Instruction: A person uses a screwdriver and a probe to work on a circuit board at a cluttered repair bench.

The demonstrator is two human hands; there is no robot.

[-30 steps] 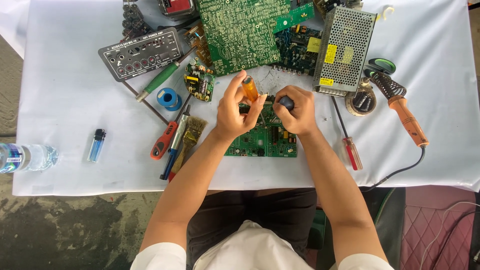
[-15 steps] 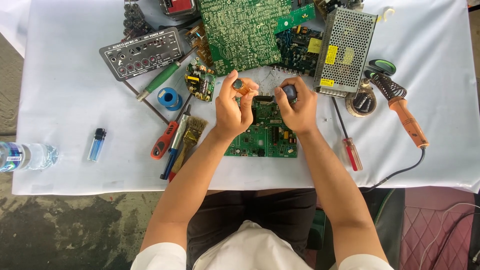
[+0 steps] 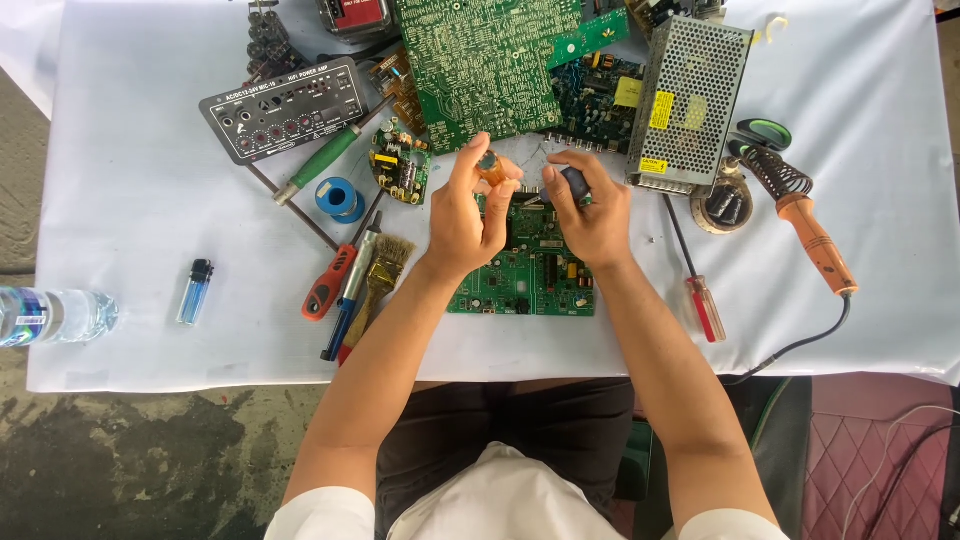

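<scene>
My left hand [image 3: 462, 218] pinches a small amber, round container [image 3: 489, 163] between thumb and fingertips, raised above the table. My right hand [image 3: 598, 212] is closed around a small dark rounded piece [image 3: 574, 181], a few centimetres to the right of the container. Whether this piece is the container's cap I cannot tell. Both hands hover over a small green circuit board [image 3: 525, 280] that lies flat on the white table cover [image 3: 130, 230] right in front of me.
A large green board [image 3: 490, 60], a perforated metal power supply box [image 3: 690, 95] and a black amplifier panel [image 3: 285, 108] lie at the back. Screwdrivers [image 3: 330, 280], a brush [image 3: 380, 275] and a solder spool [image 3: 338, 197] sit left; a soldering iron [image 3: 810, 225] right. Lighter [image 3: 195, 290] and water bottle [image 3: 55, 315] far left.
Both hands have lifted slightly and shifted toward the far side of the table. The amber container and the dark piece have drawn a little further apart.
</scene>
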